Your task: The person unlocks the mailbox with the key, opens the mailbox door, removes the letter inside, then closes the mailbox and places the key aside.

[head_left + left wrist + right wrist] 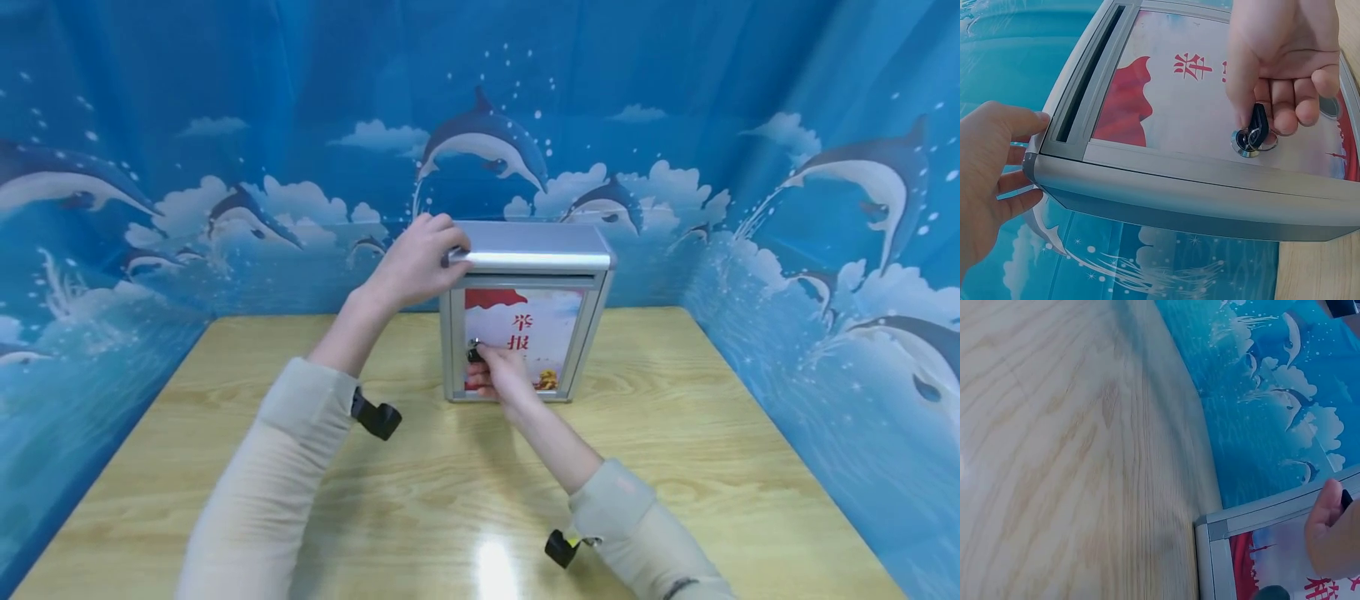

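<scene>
A silver metal box [532, 237] with a slot [1088, 78] near its top stands upright on the table. Its front panel carries red characters and a red flag print. My left hand [422, 260] grips the box's upper left corner, thumb on the front edge and fingers around the side. Low on the left of the panel, my right hand [508, 373] pinches a black-headed key [1261, 122] between thumb and fingers. The key sits at a round chrome lock [1244, 149], with a thin metal ring [1268, 142] hanging from it.
The wooden table [405, 500] spreads out in front of the box and to both sides. Behind and around it hangs a blue curtain [322, 100] printed with dolphins and clouds. A small black wrist camera [378, 417] sticks out below the left cuff.
</scene>
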Tool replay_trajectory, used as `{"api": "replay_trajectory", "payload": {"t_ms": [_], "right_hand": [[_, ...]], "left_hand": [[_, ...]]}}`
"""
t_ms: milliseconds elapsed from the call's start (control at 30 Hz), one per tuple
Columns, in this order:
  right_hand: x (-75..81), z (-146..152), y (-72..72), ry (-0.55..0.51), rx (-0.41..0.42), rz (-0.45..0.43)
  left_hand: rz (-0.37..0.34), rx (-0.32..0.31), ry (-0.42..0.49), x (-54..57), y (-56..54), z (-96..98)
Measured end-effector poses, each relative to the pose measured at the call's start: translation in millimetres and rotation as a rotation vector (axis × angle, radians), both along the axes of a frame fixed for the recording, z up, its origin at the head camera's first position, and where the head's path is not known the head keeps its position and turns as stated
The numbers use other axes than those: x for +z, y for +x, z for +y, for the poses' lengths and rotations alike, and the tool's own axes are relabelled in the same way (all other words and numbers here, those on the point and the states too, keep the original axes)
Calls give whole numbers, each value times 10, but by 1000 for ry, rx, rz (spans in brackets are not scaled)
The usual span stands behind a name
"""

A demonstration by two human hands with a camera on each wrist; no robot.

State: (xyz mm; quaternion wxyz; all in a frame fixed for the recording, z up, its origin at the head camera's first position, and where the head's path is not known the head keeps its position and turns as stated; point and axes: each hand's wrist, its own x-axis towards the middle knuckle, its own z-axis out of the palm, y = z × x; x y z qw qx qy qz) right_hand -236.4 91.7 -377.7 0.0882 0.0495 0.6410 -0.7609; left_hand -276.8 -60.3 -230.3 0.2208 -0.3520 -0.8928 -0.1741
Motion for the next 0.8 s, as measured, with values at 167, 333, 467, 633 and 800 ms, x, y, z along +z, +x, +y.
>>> {"api": "replay_trajectory", "payload": {"t_ms": [167,333,467,633,800], "right_hand": [[-55,6,-10,201,-23,172],[-65,17,-32,531,-80,402],[-36,8,-48,718,-128,517],[-8,7,-51,929,-130,681],[17,19,-60,1254,-162,913]], "left_hand": [[-3,7,1,-10,-2,10],[3,5,12,-25,-2,10],[9,4,18,-25,-12,8],[6,12,16,-20,-13,10],[8,24,7,-21,-12,13]]}}
